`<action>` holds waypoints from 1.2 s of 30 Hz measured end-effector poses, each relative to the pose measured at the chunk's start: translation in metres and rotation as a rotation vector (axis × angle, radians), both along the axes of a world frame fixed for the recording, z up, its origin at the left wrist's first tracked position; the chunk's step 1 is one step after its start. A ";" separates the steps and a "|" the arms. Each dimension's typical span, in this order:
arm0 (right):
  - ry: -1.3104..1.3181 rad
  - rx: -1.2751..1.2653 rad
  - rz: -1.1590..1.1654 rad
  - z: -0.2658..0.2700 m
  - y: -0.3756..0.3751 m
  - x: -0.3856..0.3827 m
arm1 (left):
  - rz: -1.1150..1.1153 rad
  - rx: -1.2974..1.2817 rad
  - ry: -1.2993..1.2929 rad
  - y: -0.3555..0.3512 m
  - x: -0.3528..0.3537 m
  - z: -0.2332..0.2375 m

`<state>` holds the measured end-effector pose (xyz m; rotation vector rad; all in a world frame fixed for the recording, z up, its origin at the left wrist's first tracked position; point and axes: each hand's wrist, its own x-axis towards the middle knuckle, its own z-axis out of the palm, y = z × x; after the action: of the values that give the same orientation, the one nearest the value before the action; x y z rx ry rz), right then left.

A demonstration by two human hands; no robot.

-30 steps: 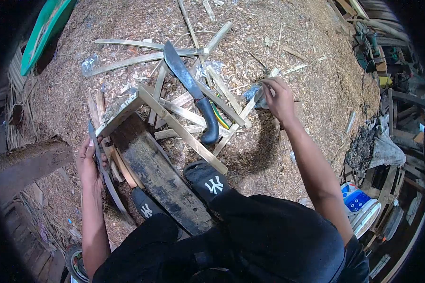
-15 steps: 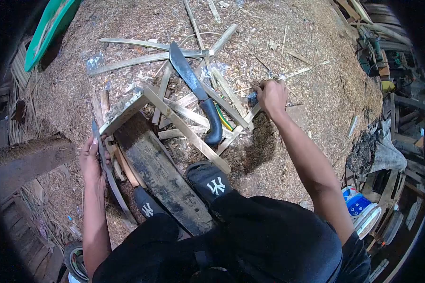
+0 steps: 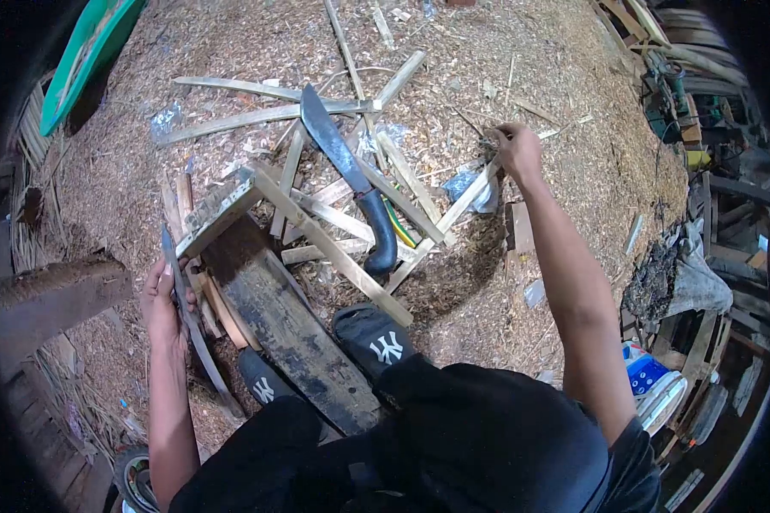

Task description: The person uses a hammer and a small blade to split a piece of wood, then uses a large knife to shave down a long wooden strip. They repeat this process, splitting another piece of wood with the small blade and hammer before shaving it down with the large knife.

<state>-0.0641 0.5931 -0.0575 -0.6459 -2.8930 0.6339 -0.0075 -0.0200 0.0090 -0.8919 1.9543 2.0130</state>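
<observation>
My left hand (image 3: 164, 295) is closed around a long, thin, curved grey-brown strip (image 3: 198, 342), held upright beside a dark wooden block (image 3: 295, 329). My right hand (image 3: 519, 154) reaches out over the wood chips with fingertips pinched together. What is in the pinch is too small to make out. Just below that hand lie the end of a pale wooden slat (image 3: 466, 203) and a crumpled clear-blue plastic bag (image 3: 479, 190). Between the hands, a machete (image 3: 334, 141) with a black handle rests across several slats. A cross board (image 3: 218, 214) meets the block's far end.
One slat (image 3: 338, 244) slants from the cross board toward my sandal (image 3: 372, 333). A thick beam (image 3: 60, 299) juts in at left. A green curved object (image 3: 85, 64) stands far left. At right are a white and blue bucket (image 3: 654, 389) and a grey cloth (image 3: 701, 282).
My right hand has moved farther out and slightly right, uncovering more of the plastic bag. The left hand keeps its hold on the strip. The view has shifted slightly.
</observation>
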 end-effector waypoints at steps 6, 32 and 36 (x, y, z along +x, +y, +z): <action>-0.099 -0.034 -0.069 -0.029 0.008 -0.012 | 0.047 0.044 0.012 0.002 0.002 -0.003; 0.153 -0.761 -0.004 -0.008 0.020 -0.001 | 0.039 0.024 -0.014 0.002 -0.001 0.001; 0.012 -0.718 -0.035 -0.002 0.020 -0.006 | 0.042 -0.023 -0.032 0.006 0.000 0.007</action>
<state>-0.0701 0.6135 -0.0598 -0.7405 -2.5826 1.6812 -0.0080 -0.0136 0.0158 -0.9724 1.9610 1.9899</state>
